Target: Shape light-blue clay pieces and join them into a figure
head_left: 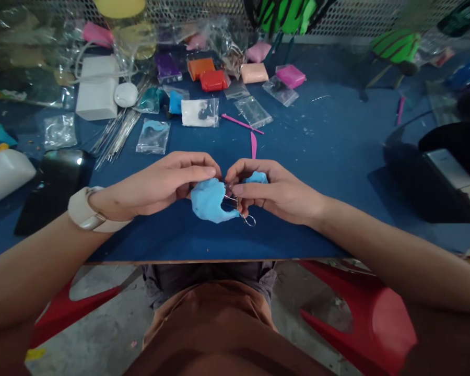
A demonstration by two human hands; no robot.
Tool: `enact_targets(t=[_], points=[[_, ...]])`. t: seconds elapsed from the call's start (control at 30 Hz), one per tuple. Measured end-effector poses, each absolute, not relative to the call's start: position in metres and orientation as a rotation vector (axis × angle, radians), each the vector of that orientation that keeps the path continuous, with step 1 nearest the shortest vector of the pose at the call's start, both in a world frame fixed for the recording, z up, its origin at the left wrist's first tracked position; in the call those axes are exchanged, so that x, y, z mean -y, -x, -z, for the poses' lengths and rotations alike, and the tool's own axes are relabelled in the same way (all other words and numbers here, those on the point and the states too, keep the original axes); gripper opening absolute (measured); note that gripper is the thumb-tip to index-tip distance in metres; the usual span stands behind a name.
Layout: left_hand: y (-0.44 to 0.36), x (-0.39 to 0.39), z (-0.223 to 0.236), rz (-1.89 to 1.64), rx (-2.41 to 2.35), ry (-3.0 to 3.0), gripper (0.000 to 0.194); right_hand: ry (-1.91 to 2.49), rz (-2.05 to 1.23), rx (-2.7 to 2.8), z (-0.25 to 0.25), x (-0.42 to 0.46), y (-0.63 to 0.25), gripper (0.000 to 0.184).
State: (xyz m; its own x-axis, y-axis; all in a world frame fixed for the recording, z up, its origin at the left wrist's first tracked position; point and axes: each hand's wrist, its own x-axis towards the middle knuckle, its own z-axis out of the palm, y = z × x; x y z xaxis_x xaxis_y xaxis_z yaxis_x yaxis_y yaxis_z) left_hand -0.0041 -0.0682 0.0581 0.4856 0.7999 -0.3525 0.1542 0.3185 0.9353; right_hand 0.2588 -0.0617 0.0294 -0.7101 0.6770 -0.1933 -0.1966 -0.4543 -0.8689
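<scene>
Light blue modelling clay (209, 201) covers one side of a small wire frame (231, 199), and a wire loop (249, 221) sticks out at its lower right. My left hand (180, 180) is closed on the clay-covered part, its thumb along the top edge. At the right side of the frame my right hand (270, 188) is closed, thumb and fingertips at the bare wires. A separate lump of blue clay (256, 177) rests in the curl of its fingers. The fingertips hide part of the wires. Both hands are just above the blue table near its front edge.
Beyond my hands lie a pink plastic knife (253, 144) and a thin pink tool (243, 124). Clay packets (199, 112), a wire bundle (119, 128) and a white box (97, 86) are farther back. A black phone (55, 183) lies left; a black object (446, 177) stands right.
</scene>
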Motion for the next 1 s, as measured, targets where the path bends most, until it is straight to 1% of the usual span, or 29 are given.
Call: enact_targets(t=[0.07,0.2,0.27,0.37,0.43,0.53,0.6,0.63,0.67,0.7,0.73,0.77,0.8,0.83,0.87,0.9,0.93,0.97,1.0], points=[[0.005,0.069,-0.058,-0.560,-1.007,-1.180,0.023,0.757,-2.177,1.195,-0.030,0.063,-0.258,0.032],[0.006,0.074,-0.056,-0.542,-0.968,-1.060,0.011,0.795,-2.203,1.185,-0.033,0.066,-0.258,0.033],[0.005,0.074,-0.052,-0.510,-0.915,-1.032,0.011,0.788,-2.223,1.210,-0.034,0.067,-0.259,0.033],[-0.001,0.068,-0.047,-0.492,-0.914,-1.175,0.012,0.764,-2.176,1.469,-0.034,0.067,-0.260,0.028],[-0.003,0.063,-0.051,-0.459,-0.923,-1.344,0.016,0.699,-1.972,1.857,-0.034,0.070,-0.261,0.022],[0.015,0.078,-0.073,-0.379,-0.935,-1.629,0.017,0.448,-1.449,2.376,-0.042,0.088,-0.271,0.017],[0.042,0.111,-0.084,-0.460,-1.006,-1.772,0.007,0.355,-1.218,2.460,-0.050,0.110,-0.288,0.016],[0.056,0.133,-0.082,-0.401,-0.997,-1.766,0.011,0.422,-1.177,2.437,-0.052,0.122,-0.299,0.018],[0.068,0.158,-0.073,-0.398,-0.938,-1.730,0.023,0.449,-1.253,2.363,-0.051,0.136,-0.310,0.026],[0.075,0.184,-0.056,-0.321,-0.876,-1.715,0.026,0.434,-1.436,2.262,-0.045,0.149,-0.321,0.035],[0.076,0.208,-0.030,-0.161,-0.873,-1.697,0.026,0.373,-1.631,2.215,-0.033,0.163,-0.330,0.041],[0.071,0.228,0.002,-0.144,-1.022,-1.690,0.026,0.408,-1.818,2.221,-0.016,0.176,-0.336,0.041],[0.062,0.244,0.039,-0.182,-1.188,-1.675,0.024,0.438,-2.021,2.243,0.007,0.188,-0.340,0.035],[0.049,0.254,0.077,-0.187,-1.297,-1.646,0.026,0.476,-2.219,2.222,0.032,0.199,-0.341,0.027],[0.035,0.259,0.112,-0.217,-1.380,-1.626,0.028,0.626,-2.408,2.123,0.058,0.208,-0.342,0.027],[0.023,0.259,0.142,-0.242,-1.417,-1.616,0.028,0.858,-2.494,1.949,0.083,0.214,-0.341,0.034],[0.015,0.256,0.165,-0.263,-1.442,-1.610,0.029,1.071,-2.487,1.778,0.105,0.218,-0.339,0.042],[0.010,0.252,0.180,-0.271,-1.474,-1.607,0.030,1.147,-2.473,1.639,0.123,0.219,-0.337,0.051],[0.009,0.248,0.188,-0.272,-1.482,-1.609,0.034,1.135,-2.499,1.554,0.136,0.220,-0.335,0.054]])
